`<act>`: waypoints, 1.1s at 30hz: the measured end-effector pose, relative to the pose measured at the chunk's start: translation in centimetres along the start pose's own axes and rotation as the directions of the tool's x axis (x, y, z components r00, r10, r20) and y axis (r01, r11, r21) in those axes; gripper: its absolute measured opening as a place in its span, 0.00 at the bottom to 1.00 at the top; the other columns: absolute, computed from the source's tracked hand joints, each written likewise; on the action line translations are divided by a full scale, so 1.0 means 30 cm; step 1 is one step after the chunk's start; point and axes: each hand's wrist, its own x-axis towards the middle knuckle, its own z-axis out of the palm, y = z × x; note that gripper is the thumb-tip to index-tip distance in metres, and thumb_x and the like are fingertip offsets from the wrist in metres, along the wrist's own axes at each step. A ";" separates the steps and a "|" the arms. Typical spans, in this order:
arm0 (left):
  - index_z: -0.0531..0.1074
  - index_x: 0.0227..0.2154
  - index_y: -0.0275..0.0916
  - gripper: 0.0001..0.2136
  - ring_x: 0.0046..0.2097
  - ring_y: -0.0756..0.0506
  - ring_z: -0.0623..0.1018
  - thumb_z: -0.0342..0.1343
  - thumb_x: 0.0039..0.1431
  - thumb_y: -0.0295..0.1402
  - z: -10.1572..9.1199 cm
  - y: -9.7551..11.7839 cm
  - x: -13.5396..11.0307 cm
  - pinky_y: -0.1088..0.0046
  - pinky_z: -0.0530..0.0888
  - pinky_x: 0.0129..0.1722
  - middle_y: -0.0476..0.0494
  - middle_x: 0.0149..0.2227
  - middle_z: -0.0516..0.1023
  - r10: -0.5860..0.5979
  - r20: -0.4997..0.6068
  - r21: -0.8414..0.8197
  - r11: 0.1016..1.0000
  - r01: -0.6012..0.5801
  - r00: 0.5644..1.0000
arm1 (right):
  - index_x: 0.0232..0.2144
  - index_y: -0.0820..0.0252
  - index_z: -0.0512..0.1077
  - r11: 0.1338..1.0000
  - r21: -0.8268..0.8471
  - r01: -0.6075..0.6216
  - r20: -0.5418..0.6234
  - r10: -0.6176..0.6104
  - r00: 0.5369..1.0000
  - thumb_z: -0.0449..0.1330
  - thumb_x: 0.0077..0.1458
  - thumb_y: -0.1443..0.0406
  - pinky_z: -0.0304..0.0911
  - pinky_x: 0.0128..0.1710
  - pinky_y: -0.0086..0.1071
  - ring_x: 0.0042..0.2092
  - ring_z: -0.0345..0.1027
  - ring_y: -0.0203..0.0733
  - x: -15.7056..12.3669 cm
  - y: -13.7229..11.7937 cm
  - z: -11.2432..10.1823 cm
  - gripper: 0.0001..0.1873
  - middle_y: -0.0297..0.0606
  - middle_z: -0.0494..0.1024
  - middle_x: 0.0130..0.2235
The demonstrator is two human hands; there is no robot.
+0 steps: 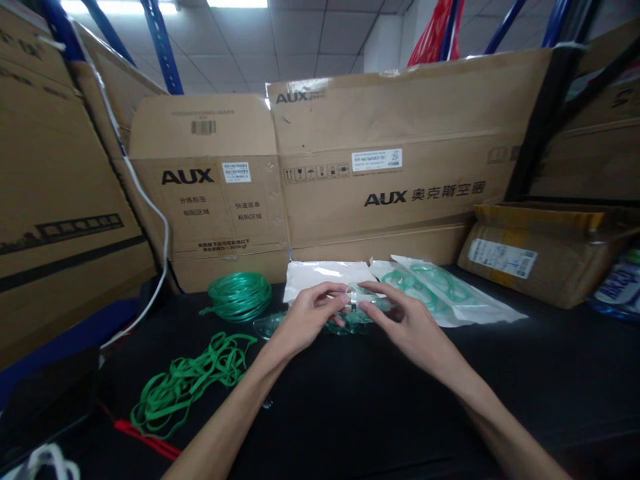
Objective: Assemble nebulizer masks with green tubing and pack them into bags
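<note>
Both hands meet at the middle of the black table, holding a clear plastic oxygen mask (356,300) with a small silvery metal strip on it. My left hand (311,313) pinches it from the left between thumb and fingers. From the right, the thumb and fingers of my right hand (406,321) close on the same mask. More clear greenish plastic masks (350,327) lie beneath and partly behind the hands. A coil of green tubing (240,295) sits to the left. Nearer me lies a tangle of green elastic straps (197,379).
Behind the hands lie a white pouch (327,272) and clear-fronted packs (443,290) holding green tubing. Large cardboard panels (325,193) wall the back. An opened carton (530,260) and a blue bottle (620,287) stand right. A white cable (163,247) hangs left.
</note>
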 end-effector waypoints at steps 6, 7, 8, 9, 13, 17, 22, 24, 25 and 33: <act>0.72 0.41 0.38 0.16 0.32 0.48 0.77 0.65 0.56 0.42 0.004 -0.009 -0.002 0.77 0.71 0.24 0.48 0.33 0.76 0.010 0.009 -0.008 1.000 -0.010 1.000 | 0.50 0.55 0.77 0.992 0.127 -0.015 0.049 0.009 0.999 0.62 0.59 0.56 0.71 0.50 0.41 0.52 0.76 0.50 0.018 -0.003 0.017 0.18 0.41 0.82 0.52; 0.72 0.41 0.38 0.16 0.33 0.47 0.77 0.65 0.56 0.42 0.005 -0.016 -0.001 0.78 0.70 0.23 0.48 0.33 0.76 0.014 0.009 -0.007 1.000 -0.014 1.000 | 0.49 0.55 0.77 0.989 0.147 -0.013 0.054 0.005 0.999 0.62 0.59 0.57 0.71 0.51 0.41 0.52 0.76 0.50 0.019 -0.002 0.020 0.18 0.41 0.82 0.52; 0.71 0.41 0.39 0.15 0.33 0.47 0.77 0.65 0.56 0.42 0.006 -0.022 -0.001 0.78 0.68 0.21 0.48 0.33 0.75 0.017 0.008 -0.003 1.000 -0.017 1.000 | 0.48 0.56 0.78 0.987 0.163 -0.012 0.056 0.003 0.998 0.62 0.58 0.57 0.71 0.51 0.41 0.52 0.76 0.50 0.020 -0.001 0.023 0.17 0.41 0.83 0.51; 0.71 0.41 0.39 0.15 0.33 0.47 0.77 0.64 0.57 0.42 0.008 -0.029 0.000 0.79 0.67 0.21 0.48 0.33 0.75 0.019 0.007 0.004 1.000 -0.020 1.000 | 0.47 0.56 0.78 0.985 0.174 -0.012 0.055 0.003 0.998 0.62 0.58 0.58 0.71 0.51 0.42 0.52 0.77 0.50 0.020 0.000 0.027 0.17 0.41 0.83 0.50; 0.73 0.40 0.38 0.13 0.28 0.50 0.74 0.63 0.58 0.41 0.013 -0.038 0.002 0.79 0.66 0.22 0.50 0.31 0.75 0.037 -0.003 0.056 0.998 -0.037 0.999 | 0.44 0.58 0.80 0.983 0.180 -0.024 0.030 0.019 0.999 0.61 0.57 0.59 0.72 0.50 0.42 0.50 0.78 0.52 0.016 -0.001 0.042 0.15 0.42 0.85 0.46; 0.73 0.42 0.39 0.13 0.32 0.51 0.76 0.63 0.60 0.40 0.025 -0.028 0.000 0.75 0.73 0.29 0.46 0.44 0.76 0.097 -0.082 0.122 0.989 -0.087 0.992 | 0.44 0.56 0.81 0.990 0.141 -0.011 -0.014 0.013 1.000 0.59 0.60 0.58 0.70 0.54 0.44 0.51 0.77 0.53 0.011 -0.007 0.051 0.15 0.42 0.84 0.48; 0.78 0.38 0.39 0.09 0.39 0.47 0.75 0.61 0.63 0.40 0.041 -0.025 -0.014 0.72 0.71 0.39 0.47 0.39 0.75 0.193 -0.133 0.282 0.948 -0.149 0.972 | 0.46 0.60 0.80 0.996 0.079 -0.039 -0.094 0.047 0.994 0.59 0.60 0.57 0.67 0.56 0.49 0.54 0.76 0.57 0.010 0.003 0.053 0.18 0.46 0.84 0.50; 0.80 0.36 0.40 0.08 0.39 0.47 0.75 0.61 0.63 0.39 0.043 -0.028 -0.018 0.72 0.70 0.39 0.47 0.37 0.75 0.211 -0.098 0.330 0.929 -0.168 0.973 | 0.47 0.60 0.80 0.997 0.067 -0.044 -0.106 0.051 0.993 0.59 0.61 0.57 0.66 0.58 0.49 0.55 0.75 0.57 0.010 0.009 0.055 0.18 0.46 0.83 0.51; 0.80 0.36 0.40 0.08 0.39 0.47 0.74 0.61 0.64 0.39 0.044 -0.030 -0.018 0.72 0.69 0.39 0.48 0.37 0.74 0.217 -0.082 0.343 0.922 -0.177 0.973 | 0.47 0.60 0.80 0.997 0.062 -0.044 -0.108 0.050 0.993 0.59 0.61 0.57 0.65 0.59 0.49 0.56 0.75 0.56 0.009 0.012 0.055 0.19 0.46 0.83 0.51; 0.80 0.37 0.39 0.09 0.37 0.48 0.72 0.59 0.66 0.39 0.039 -0.028 -0.014 0.73 0.67 0.38 0.49 0.36 0.73 0.228 -0.060 0.364 0.911 -0.191 0.972 | 0.49 0.60 0.80 1.000 0.023 0.001 -0.057 0.001 0.998 0.57 0.64 0.57 0.67 0.57 0.45 0.55 0.76 0.54 0.003 0.001 0.047 0.19 0.44 0.82 0.53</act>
